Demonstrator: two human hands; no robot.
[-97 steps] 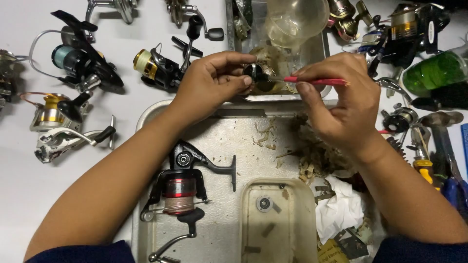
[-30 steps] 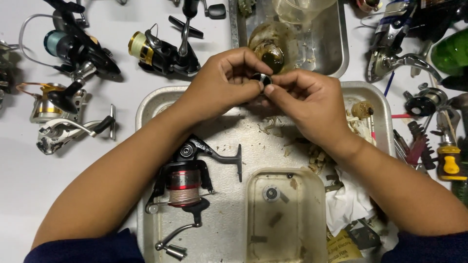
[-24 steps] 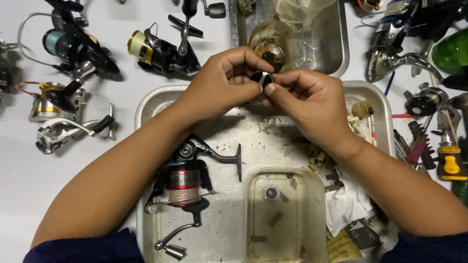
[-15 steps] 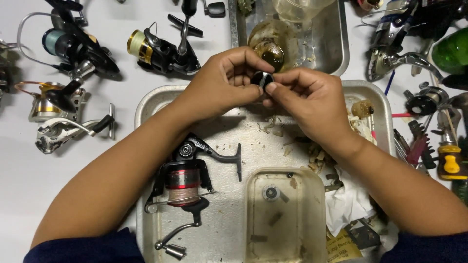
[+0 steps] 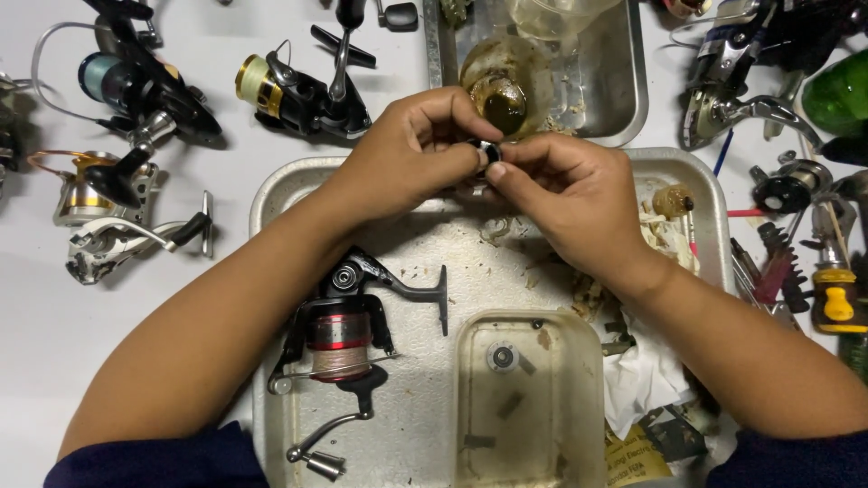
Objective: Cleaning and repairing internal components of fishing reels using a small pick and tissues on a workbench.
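Hands met over the far edge of a steel tray (image 5: 271, 194). Left hand (image 5: 407, 154) and right hand (image 5: 570, 194) were drawn together, fingertips of both pinched on one small dark round part (image 5: 489, 152), held just above the tray rim; what the part was could not be told, most of it being hidden by the fingers.

Within the tray: a spinning reel with red-banded spool (image 5: 348, 339), lying on its side and apparently whole, handle toward the near edge; a clear plastic tub (image 5: 529, 398) beside it, holding a small round metal piece; crumpled white tissue (image 5: 646, 380) at the tub's right; scattered grimy scraps.

Beyond the hands: a second steel tray (image 5: 624, 81) with a greasy jar (image 5: 502, 86).

On the white table: several more reels at left, among them a black reel with yellow spool (image 5: 298, 90); tools at right, including a yellow-handled screwdriver (image 5: 834, 294).

Progress, as judged: the small part was out and in hand, work on it seemingly midway; the other reels looked untouched.
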